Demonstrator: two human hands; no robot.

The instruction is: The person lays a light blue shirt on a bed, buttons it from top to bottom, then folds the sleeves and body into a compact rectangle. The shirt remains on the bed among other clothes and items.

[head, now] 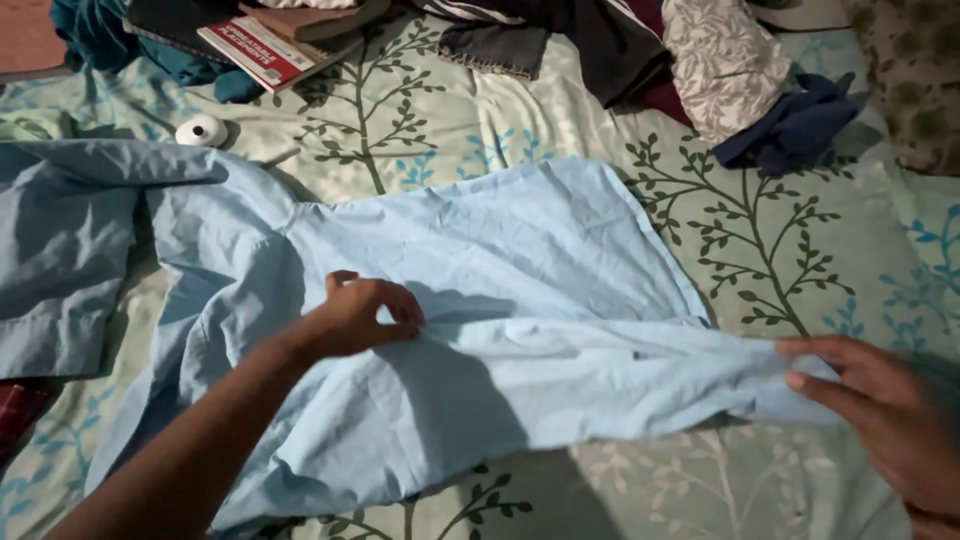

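A light blue shirt (500, 260) lies spread across a pale green bedsheet (800, 250) printed with leafy branches. My left hand (362, 315) pinches a fold of the shirt near its middle. My right hand (880, 405) grips the shirt's stretched edge at the lower right, pulling the cloth taut between both hands. One sleeve (60, 250) trails off to the left.
A small white round object (201, 130) sits at the upper left. Books (262, 45) and dark clothes (580, 40) are heaped along the top. A navy cloth (795, 125) and a patterned fabric (725, 65) lie at the upper right.
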